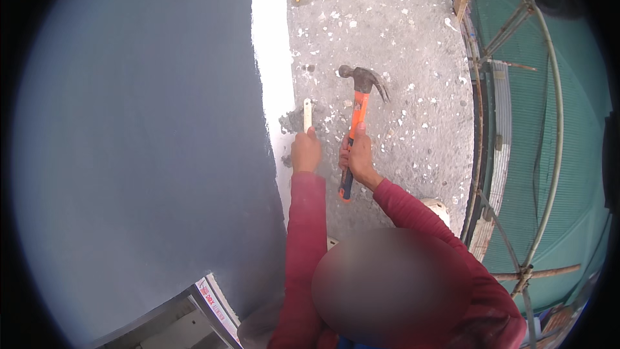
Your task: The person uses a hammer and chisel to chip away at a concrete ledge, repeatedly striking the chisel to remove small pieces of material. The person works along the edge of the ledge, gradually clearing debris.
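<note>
My right hand [361, 158] is closed round the dark and orange grip of a claw hammer [360, 105]. The hammer's grey head points away from me, claws to the right, over the rough concrete. To the left, my left hand [306, 152] grips a pale narrow tool [307, 114] with a small hole near its far end. The rest of that tool is hidden in the fist, so its kind does not show. A dark patch of rubble or damp mortar [292, 121] lies beside it, at the foot of the wall. The two hands are apart.
A dark grey wall [155, 123] with a white band [271, 45] along its base rises on the left. White flecks dot the concrete ledge [413, 90]. Along the right edge stand scaffold poles [557, 123] and green netting [581, 174]. A wood block [462, 1] sits far right.
</note>
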